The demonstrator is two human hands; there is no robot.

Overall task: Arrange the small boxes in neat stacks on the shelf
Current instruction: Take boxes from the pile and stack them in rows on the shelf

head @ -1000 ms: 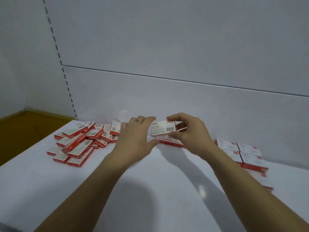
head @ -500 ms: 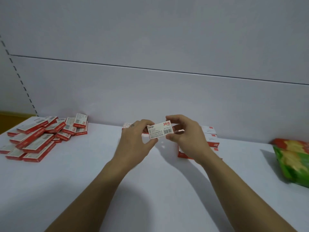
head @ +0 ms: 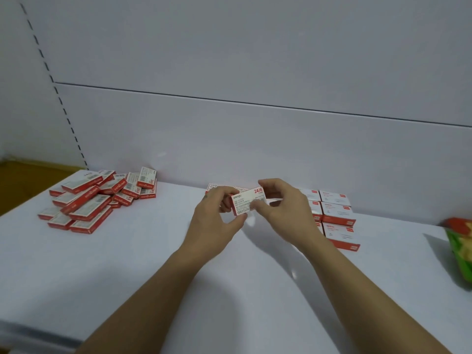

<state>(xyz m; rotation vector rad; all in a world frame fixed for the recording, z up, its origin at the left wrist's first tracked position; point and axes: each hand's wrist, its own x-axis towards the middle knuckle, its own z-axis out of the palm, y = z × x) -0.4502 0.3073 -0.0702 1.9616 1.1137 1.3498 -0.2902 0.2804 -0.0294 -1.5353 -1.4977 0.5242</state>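
Note:
A small white and red box (head: 246,201) marked 24/6 is held above the white shelf (head: 127,264), its printed face towards me. My left hand (head: 215,217) pinches its left end and my right hand (head: 286,210) pinches its right end. Behind my hands lie a few more boxes (head: 217,187), partly hidden. Neat stacks of boxes (head: 337,218) stand to the right by the back wall. A loose heap of boxes (head: 97,200) lies at the shelf's left.
A green and red snack bag (head: 459,246) lies at the right edge of the shelf. The grey back panel (head: 255,139) rises right behind the boxes. A yellow-brown floor (head: 18,182) shows past the shelf's left end.
The view has swung right and then back a little. Both hands stay on the box, which has tilted and turned slightly between them.

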